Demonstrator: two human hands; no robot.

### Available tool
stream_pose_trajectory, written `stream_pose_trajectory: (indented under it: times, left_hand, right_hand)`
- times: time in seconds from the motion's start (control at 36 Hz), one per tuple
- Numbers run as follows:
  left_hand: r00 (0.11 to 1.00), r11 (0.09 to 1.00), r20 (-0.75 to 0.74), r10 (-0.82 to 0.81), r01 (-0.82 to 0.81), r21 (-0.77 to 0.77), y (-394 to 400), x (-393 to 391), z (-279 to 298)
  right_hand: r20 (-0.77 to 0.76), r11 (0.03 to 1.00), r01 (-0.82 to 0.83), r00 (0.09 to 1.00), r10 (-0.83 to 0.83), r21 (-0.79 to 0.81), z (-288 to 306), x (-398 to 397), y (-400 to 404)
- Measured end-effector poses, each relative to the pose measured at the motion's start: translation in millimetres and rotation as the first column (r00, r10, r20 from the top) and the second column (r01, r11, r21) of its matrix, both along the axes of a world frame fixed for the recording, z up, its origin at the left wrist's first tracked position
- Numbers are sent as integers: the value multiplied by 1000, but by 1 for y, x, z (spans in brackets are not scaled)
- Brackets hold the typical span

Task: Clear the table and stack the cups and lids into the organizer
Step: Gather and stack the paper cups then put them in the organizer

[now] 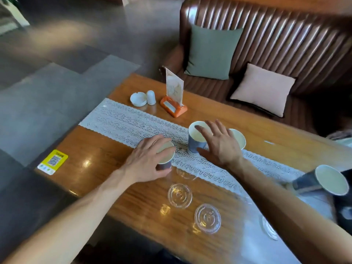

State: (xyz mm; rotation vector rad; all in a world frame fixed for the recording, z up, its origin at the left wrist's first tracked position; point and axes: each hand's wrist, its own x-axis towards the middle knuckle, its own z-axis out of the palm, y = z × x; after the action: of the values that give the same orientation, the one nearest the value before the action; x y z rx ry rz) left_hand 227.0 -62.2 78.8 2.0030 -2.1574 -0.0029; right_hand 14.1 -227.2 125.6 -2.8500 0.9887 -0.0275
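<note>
My left hand (pixel 150 159) grasping a blue paper cup (pixel 165 158) at 9 o'clock on the glossy wooden surface (pixel 114 174), my right hand (pixel 219 143) spread loose against a second cup (pixel 196 139) on the lace runner (pixel 122 121), ribbed clear plastic lids (pixel 180 195) at 6 o'clock

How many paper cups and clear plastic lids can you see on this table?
Paper cups: 4, one under the left hand, one by the right hand, one behind that hand, one lying on its side at the right edge.
Clear lids: 4.
Total: 8.
</note>
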Motion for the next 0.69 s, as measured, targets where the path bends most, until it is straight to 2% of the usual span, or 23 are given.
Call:
stream_pose_trajectory:
  times: [0.06,0.14,0.28,0.47,0.69]
  left_hand:
    - [997,985,-25,78,-73,158,-8,4,-2]
    - [994,953,-30,108,-95,289,-15,7,-8]
    - [993,949,-25,119,-107,298,-18,4,-13]
    - [985,973,-117,126,-100,206,-18,-1,-10]
    - [927,970,-287,243,-242,39,-1,-23,1]
  right_hand:
    - [-127,1000,12,992,-10,16,-2,16,-14]
    - [-238,1000,4,971,0,14,-10,33,-29]
    - [-310,998,7,951,14,67,-20,45,-41]
    - [-182,999,-26,983,31,31,-26,50,-41]
    - [167,995,49,984,-64,90,7,18,-3]
